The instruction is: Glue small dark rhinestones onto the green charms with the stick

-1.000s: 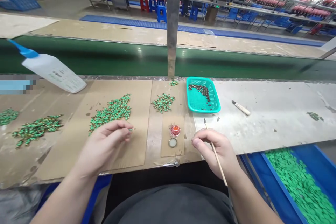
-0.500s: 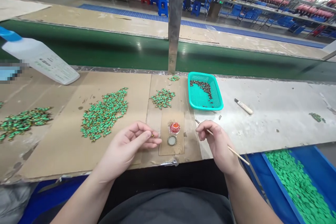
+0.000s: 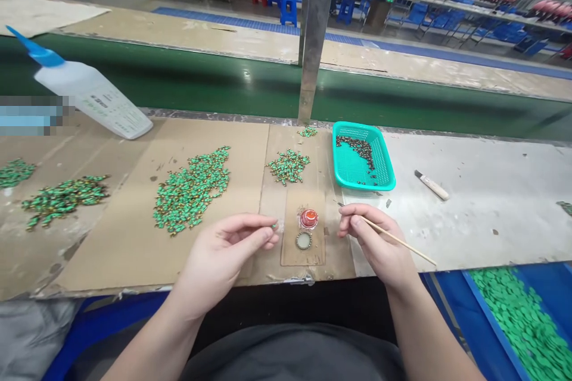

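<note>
My left hand (image 3: 239, 244) is closed in a pinch, with a tiny green piece (image 3: 274, 225) showing at the tips of the thumb and forefinger. In my right hand (image 3: 375, 241) lies a fine paintbrush (image 3: 397, 237), its pale wooden handle pointing back to the right and its thin dark tip toward the left. Between the hands, a small board (image 3: 292, 256) carries a bottle cap of glossy red-orange paint (image 3: 309, 218). Just below that cap sits a second bottle cap (image 3: 304, 241) with a greyish inside. The brush tip is apart from both caps.
Piles of small green-and-gold pieces (image 3: 192, 190) lie on the cardboard. A turquoise basket (image 3: 339, 178) holds dark little pieces. Left stands a tilted white bottle (image 3: 107, 98); right lies a short flat tool (image 3: 432, 186). A blue tray (image 3: 491, 315) holds green discs. A metal post (image 3: 313, 41) rises behind.
The view has shifted, so the table appears further right. My left fingers have turned the small piece, showing green at their tips. The brush has swung to a flatter slant in my right hand.
</note>
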{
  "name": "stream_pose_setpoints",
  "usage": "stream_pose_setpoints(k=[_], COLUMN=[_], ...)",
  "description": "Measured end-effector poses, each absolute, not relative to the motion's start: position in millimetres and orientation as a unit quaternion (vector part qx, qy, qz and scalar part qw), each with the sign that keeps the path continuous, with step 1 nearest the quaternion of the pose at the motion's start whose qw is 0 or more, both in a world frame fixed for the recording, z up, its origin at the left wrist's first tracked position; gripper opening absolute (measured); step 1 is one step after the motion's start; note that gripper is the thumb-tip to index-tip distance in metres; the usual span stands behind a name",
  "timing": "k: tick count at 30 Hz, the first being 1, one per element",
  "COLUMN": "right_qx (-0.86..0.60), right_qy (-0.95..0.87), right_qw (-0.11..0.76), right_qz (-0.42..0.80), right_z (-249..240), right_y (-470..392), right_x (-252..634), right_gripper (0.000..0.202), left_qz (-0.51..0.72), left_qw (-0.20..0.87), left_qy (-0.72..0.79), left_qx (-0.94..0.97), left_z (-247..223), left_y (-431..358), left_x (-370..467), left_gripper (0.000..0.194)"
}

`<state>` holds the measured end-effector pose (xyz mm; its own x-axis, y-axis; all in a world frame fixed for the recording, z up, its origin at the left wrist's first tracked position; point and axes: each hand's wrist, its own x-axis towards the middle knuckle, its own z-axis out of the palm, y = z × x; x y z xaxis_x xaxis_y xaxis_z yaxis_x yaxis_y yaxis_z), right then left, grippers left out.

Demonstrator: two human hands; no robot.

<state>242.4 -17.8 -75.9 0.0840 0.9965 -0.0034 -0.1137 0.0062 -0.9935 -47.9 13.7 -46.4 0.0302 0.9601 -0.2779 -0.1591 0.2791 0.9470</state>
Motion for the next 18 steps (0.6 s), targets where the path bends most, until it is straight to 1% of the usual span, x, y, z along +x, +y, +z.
stream_pose_setpoints(k=[3, 7, 12, 18], right_qx=[-0.488, -0.482, -0.501, -0.531], right_qy=[-0.442, -0.439, -0.441, -0.418], right_qw=[0.554, 0.561, 0.571, 0.568], right_qz=[0.509, 0.510, 0.478, 0.470], right_z=[-77.0, -82.0, -90.7, -91.2], right_y=[-16.5, -14.0, -7.0, 4.0], right_x=[243.8, 245.3, 244.3, 245.2], right_gripper=[0.037, 0.037, 0.038, 0.054], left_qz=[0.462, 0.462, 0.476, 0.489], left_qw=[0.602, 0.592, 0.589, 0.628], left_qy=[0.523, 0.533, 0.539, 0.512], left_qx=[0.387, 0.389, 0.369, 0.324], left_z=[-45.0, -48.9, -53.4, -54.2], left_y=[9.2, 7.5, 7.2, 9.9], left_x=[-48.4, -48.4, -45.6, -41.5], left_gripper=[0.043, 0.031, 0.032, 0.036])
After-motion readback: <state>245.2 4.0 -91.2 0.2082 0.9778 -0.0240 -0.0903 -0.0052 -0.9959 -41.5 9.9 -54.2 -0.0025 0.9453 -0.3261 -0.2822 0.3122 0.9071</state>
